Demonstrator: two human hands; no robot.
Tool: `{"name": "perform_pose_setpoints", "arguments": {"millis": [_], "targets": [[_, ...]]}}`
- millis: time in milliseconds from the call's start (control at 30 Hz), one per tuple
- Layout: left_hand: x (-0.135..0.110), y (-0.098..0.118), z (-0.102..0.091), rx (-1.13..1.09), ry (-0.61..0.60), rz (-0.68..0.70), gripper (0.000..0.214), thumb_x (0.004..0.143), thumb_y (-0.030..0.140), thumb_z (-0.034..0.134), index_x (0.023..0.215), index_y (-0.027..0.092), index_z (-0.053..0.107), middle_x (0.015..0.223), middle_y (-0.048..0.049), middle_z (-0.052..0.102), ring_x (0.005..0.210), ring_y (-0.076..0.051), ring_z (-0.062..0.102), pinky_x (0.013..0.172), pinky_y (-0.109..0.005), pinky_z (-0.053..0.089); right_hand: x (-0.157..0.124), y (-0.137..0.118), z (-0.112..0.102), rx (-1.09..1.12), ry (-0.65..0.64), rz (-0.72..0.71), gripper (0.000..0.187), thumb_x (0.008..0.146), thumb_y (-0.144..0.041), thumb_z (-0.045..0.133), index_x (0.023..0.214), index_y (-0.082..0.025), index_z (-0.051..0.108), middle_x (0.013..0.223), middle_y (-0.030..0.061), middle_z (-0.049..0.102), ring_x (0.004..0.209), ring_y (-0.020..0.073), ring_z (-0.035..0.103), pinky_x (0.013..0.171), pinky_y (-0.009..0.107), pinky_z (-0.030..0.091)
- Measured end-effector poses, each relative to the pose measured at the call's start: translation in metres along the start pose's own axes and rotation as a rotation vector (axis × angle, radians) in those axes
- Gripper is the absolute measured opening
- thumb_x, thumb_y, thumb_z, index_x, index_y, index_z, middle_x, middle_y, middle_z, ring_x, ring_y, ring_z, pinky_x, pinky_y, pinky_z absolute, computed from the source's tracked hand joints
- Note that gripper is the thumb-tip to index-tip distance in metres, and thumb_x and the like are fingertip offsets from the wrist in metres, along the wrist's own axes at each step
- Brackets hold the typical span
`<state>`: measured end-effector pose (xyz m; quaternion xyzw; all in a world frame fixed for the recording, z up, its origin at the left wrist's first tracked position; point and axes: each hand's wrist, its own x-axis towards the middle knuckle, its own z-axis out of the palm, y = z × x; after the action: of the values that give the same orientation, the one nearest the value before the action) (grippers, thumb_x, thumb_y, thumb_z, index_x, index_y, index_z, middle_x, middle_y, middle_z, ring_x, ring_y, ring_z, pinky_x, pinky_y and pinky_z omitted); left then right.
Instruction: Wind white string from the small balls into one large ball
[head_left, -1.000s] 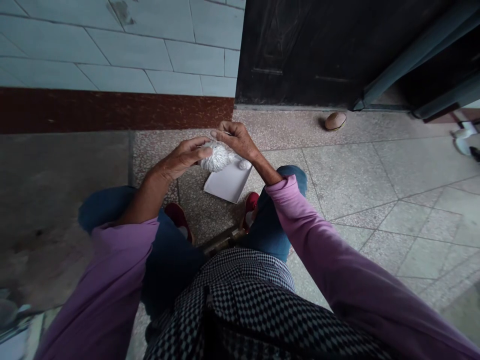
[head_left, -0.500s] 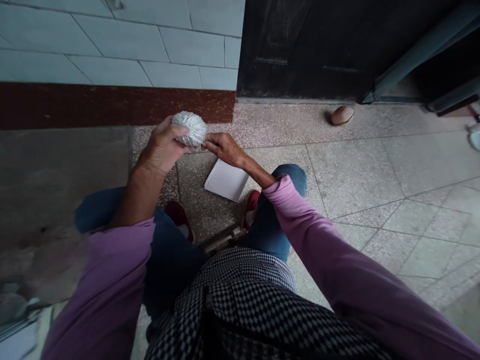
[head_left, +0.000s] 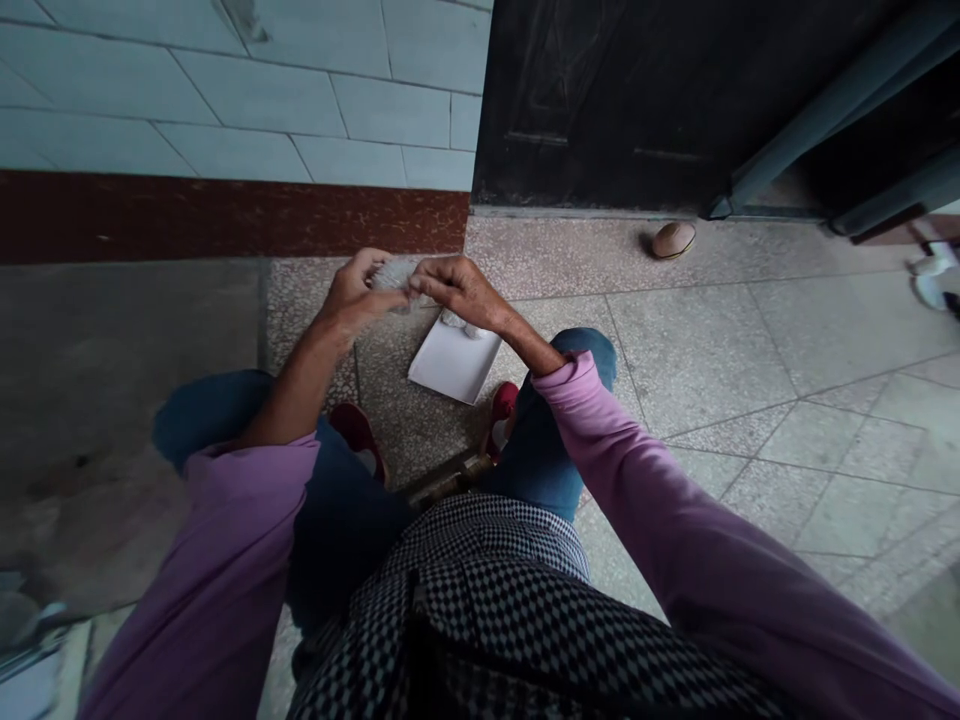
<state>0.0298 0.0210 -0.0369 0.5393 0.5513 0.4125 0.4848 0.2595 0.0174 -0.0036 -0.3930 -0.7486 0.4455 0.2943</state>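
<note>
A whitish ball of yarn or string [head_left: 394,273] is in my left hand [head_left: 355,295], whose fingers and thumb wrap around its left side. My right hand [head_left: 461,290] is closed in a pinch at the ball's right edge; whatever is between its fingertips is too small to make out. Both hands are held in front of my knees, above the floor. Below the right hand lies a shallow white tray or box lid [head_left: 450,368]. Small white lumps [head_left: 474,331] show at its far edge, partly covered by the hand.
A tiled wall [head_left: 247,100] with a dark red base stands ahead on the left, beside a dark door [head_left: 592,110]. A rounded pinkish-brown object [head_left: 673,240] lies on the floor near the door. My red shoes [head_left: 358,435] flank the tray.
The ball has turned and sits lower between my hands, more covered by the fingers. My right hand has shifted slightly up and closer to it. White lumps in the tray have come into view.
</note>
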Motion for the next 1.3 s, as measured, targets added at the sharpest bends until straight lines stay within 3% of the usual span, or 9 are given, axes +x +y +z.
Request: {"name": "perform_pose_setpoints", "arguments": {"millis": [133, 200, 433, 567, 667, 867, 967, 1100, 1300], "targets": [[-0.017, 0.009, -0.001, -0.097, -0.376, -0.015, 0.071, 0.069, 0.039, 0.106, 0.134, 0.022, 0.085, 0.115, -0.0081, 0.084, 0.109, -0.035, 0.082, 0.088, -0.04, 0.072, 0.004, 0.012, -0.011, -0.043, 0.145, -0.002, 0.063, 0.135, -0.056, 0.081, 0.084, -0.027, 0.059, 0.085, -0.0012, 0.054, 0.09, 0.0211, 0.053, 0.089, 0.035, 0.049], [-0.022, 0.013, -0.003, -0.154, -0.483, -0.03, 0.073, 0.071, 0.043, 0.108, 0.137, 0.023, 0.085, 0.113, -0.0094, 0.084, 0.106, -0.036, 0.085, 0.081, -0.04, 0.074, 0.006, 0.019, -0.012, -0.043, 0.186, 0.009, 0.067, 0.133, -0.059, 0.085, 0.082, -0.028, 0.053, 0.084, -0.002, 0.047, 0.088, 0.0212, 0.05, 0.084, 0.035, 0.047], [-0.021, 0.012, -0.001, -0.367, -0.546, -0.082, 0.072, 0.077, 0.051, 0.111, 0.138, 0.022, 0.085, 0.121, -0.014, 0.089, 0.111, -0.038, 0.089, 0.086, -0.043, 0.08, 0.015, 0.038, -0.007, 0.075, 0.21, 0.016, 0.074, 0.13, -0.074, 0.083, 0.083, -0.029, 0.048, 0.083, -0.0051, 0.041, 0.088, 0.0171, 0.042, 0.081, 0.033, 0.042], [-0.021, 0.008, 0.004, -0.34, -0.47, -0.069, 0.063, 0.084, 0.054, 0.111, 0.132, 0.022, 0.085, 0.121, -0.0134, 0.088, 0.116, -0.039, 0.09, 0.086, -0.042, 0.08, 0.021, 0.047, -0.004, 0.098, 0.219, -0.005, 0.075, 0.13, -0.079, 0.081, 0.085, -0.028, 0.049, 0.084, -0.0049, 0.041, 0.086, 0.0175, 0.043, 0.08, 0.033, 0.041], [-0.018, 0.007, 0.007, -0.344, -0.391, -0.035, 0.067, 0.078, 0.047, 0.115, 0.13, 0.025, 0.081, 0.12, -0.0114, 0.087, 0.12, -0.039, 0.09, 0.086, -0.042, 0.08, 0.026, 0.054, -0.002, 0.088, 0.225, 0.031, 0.075, 0.131, -0.079, 0.078, 0.084, -0.028, 0.048, 0.084, -0.0033, 0.045, 0.087, 0.0188, 0.045, 0.081, 0.033, 0.043], [-0.005, 0.007, 0.007, -0.499, -0.165, 0.003, 0.076, 0.071, 0.058, 0.12, 0.125, 0.028, 0.076, 0.136, -0.0103, 0.089, 0.124, -0.035, 0.082, 0.093, -0.043, 0.078, 0.029, 0.055, 0.006, -0.017, 0.13, 0.035, 0.063, 0.135, -0.073, 0.068, 0.089, -0.031, 0.055, 0.095, 0.0036, 0.067, 0.1, 0.0275, 0.06, 0.1, 0.042, 0.057], [-0.004, 0.006, 0.003, -0.445, -0.086, -0.011, 0.079, 0.071, 0.068, 0.119, 0.122, 0.028, 0.074, 0.134, -0.0089, 0.09, 0.13, -0.036, 0.078, 0.1, -0.047, 0.075, 0.026, 0.047, 0.014, -0.109, 0.057, 0.101, 0.051, 0.138, -0.05, 0.063, 0.092, -0.028, 0.06, 0.098, 0.0043, 0.073, 0.104, 0.0263, 0.066, 0.109, 0.041, 0.055], [-0.002, 0.0, -0.005, -0.304, -0.028, -0.011, 0.089, 0.076, 0.078, 0.116, 0.132, 0.029, 0.066, 0.138, -0.0036, 0.087, 0.142, -0.036, 0.075, 0.113, -0.052, 0.069, 0.016, 0.028, 0.024, -0.131, -0.03, 0.142, 0.048, 0.13, -0.028, 0.076, 0.084, -0.027, 0.065, 0.09, 0.0042, 0.072, 0.101, 0.0261, 0.067, 0.107, 0.04, 0.052], [0.005, -0.014, -0.001, -0.109, 0.114, 0.041, 0.093, 0.07, 0.07, 0.116, 0.136, 0.025, 0.067, 0.131, -0.0041, 0.083, 0.127, -0.03, 0.07, 0.107, -0.045, 0.061, -0.004, -0.005, 0.02, -0.016, -0.109, 0.085, 0.049, 0.127, -0.035, 0.087, 0.081, -0.027, 0.069, 0.087, 0.0031, 0.073, 0.097, 0.0252, 0.066, 0.102, 0.041, 0.052]]}}
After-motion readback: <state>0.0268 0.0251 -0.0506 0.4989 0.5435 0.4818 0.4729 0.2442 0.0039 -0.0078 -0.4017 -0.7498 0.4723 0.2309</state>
